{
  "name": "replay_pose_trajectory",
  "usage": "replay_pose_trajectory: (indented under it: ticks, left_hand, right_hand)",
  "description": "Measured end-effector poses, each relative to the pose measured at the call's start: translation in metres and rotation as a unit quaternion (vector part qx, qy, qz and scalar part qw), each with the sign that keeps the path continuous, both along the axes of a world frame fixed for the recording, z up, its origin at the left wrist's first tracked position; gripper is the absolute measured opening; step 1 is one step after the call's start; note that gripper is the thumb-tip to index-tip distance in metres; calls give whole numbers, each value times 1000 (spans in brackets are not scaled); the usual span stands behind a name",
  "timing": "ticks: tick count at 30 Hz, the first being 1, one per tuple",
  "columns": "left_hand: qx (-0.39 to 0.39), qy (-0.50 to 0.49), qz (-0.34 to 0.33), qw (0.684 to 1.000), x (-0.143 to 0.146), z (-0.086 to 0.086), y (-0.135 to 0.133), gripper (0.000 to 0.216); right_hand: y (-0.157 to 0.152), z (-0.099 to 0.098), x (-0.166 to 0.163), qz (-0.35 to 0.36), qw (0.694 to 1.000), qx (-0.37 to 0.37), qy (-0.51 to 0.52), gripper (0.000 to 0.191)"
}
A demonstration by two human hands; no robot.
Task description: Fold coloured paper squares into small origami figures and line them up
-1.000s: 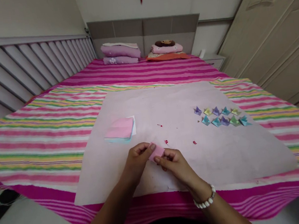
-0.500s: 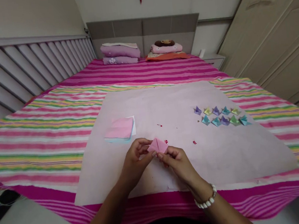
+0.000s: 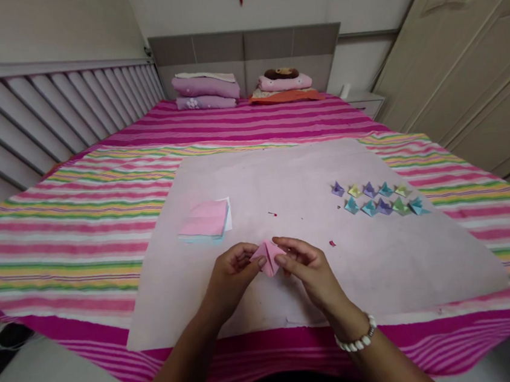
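Between my two hands is a small folded piece of pink paper [image 3: 269,260], diamond-shaped with a crease or slit down its middle. My left hand [image 3: 233,273] pinches its left corner, thumb in front and fingers behind. At the right corner, my right hand [image 3: 309,267] grips it the same way, thumb on the face and index finger along the upper edge. Left of the hands lies a stack of square paper sheets [image 3: 206,219], pink on top with blue and white edges below. To the right, several folded paper pieces [image 3: 369,205] in purple, yellow, blue and green stand in two rows.
A large pale sheet [image 3: 308,173] covers the middle of the striped bed [image 3: 79,215]. Small red scraps [image 3: 332,243] and a little red-tipped stick [image 3: 272,214] lie on it. Folded bedding [image 3: 206,90] sits by the headboard [image 3: 217,49]. A railing [image 3: 69,113] runs along the left.
My right hand has shifted up along the pink paper's right side, its thumb now on the face. The paper has turned slightly and its lower point now shows. A red bit behind it is now hidden.
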State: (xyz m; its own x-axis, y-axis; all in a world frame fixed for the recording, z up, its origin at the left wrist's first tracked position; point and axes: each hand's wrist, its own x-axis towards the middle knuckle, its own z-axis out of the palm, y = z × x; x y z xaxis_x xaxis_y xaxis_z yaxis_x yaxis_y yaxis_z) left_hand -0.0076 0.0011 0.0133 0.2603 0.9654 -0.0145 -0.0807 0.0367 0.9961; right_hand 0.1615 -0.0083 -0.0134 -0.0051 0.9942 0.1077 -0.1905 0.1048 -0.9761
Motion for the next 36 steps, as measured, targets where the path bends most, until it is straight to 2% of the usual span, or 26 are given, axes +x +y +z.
replay_pose_trajectory:
  ticks: [3,9,18,25,29,31,34,36]
  left_hand:
    - [-2,13,-1,1000,-1,1,0,15]
    - [-22,-11,-24,999,-4,-1,0,18]
    - [-41,-39,-27,998,-8,-2,0,9]
    - [-67,-62,-41,995,-5,0,-1,17]
    - [-56,-31,2,998,0,1,-1,12]
    - [-45,-27,27,998,3,0,0,12]
    - [-19,-20,43,999,6,-5,0,13]
    - [-4,-9,50,999,7,-8,-1,13]
  right_hand:
    - [1,0,2,12,1000,4,-11,20]
    - [1,5,2,28,999,-29,0,17]
    - [1,2,5,68,997,4,31,8]
    - [1,1,8,91,995,24,26,11]
    - [0,3,6,114,992,39,29,10]
    - [0,4,3,95,994,23,51,20]
    - [1,4,-3,60,996,-7,65,45]
    - [3,2,-4,44,997,-18,53,51]
